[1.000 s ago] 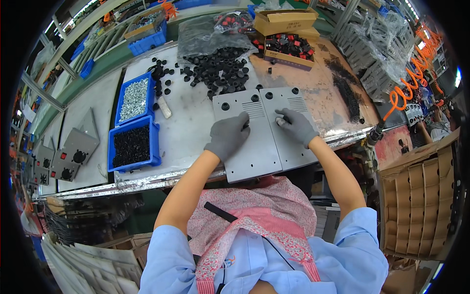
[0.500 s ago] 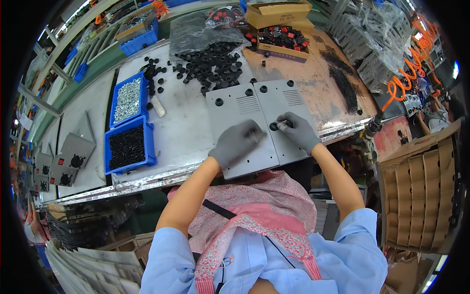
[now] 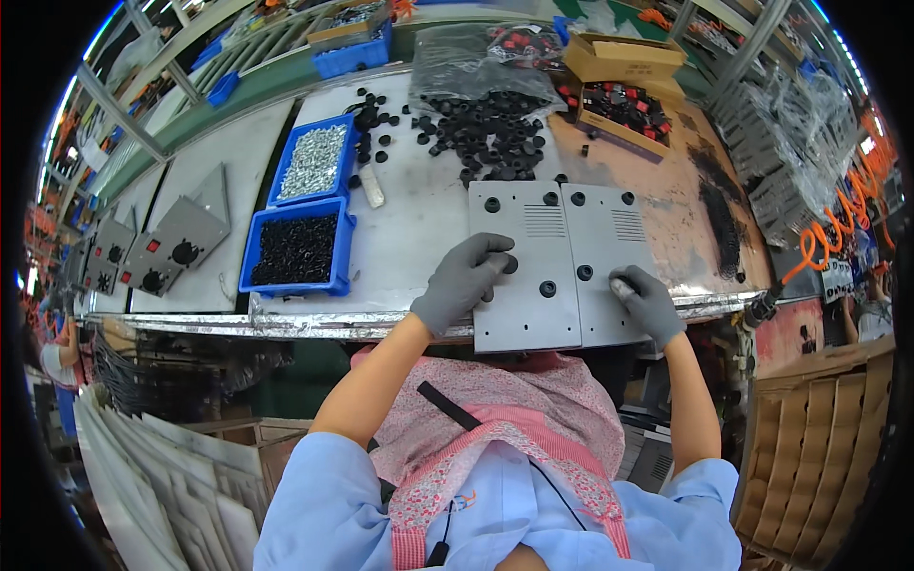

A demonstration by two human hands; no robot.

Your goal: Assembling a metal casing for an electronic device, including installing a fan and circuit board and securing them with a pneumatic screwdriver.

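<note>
Keep the black foot [image 3: 511, 265], pinched in the left hand [image 3: 464, 278], square to the gray panel [image 3: 526, 321]; I cannot tell what the right hand [image 3: 645, 302] grips.

this is a factory assembly workshop, shown by the workbench [image 3: 409, 228], blue parts bins [image 3: 346, 238], roller conveyor [image 3: 259, 63] and coiled orange hose [image 3: 807, 249].

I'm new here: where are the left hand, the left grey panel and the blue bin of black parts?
Left hand [image 3: 461, 282]: head view, back of the glove.
Left grey panel [image 3: 529, 257]: head view, bare middle.
Blue bin [image 3: 342, 249]: head view, right wall.
</note>
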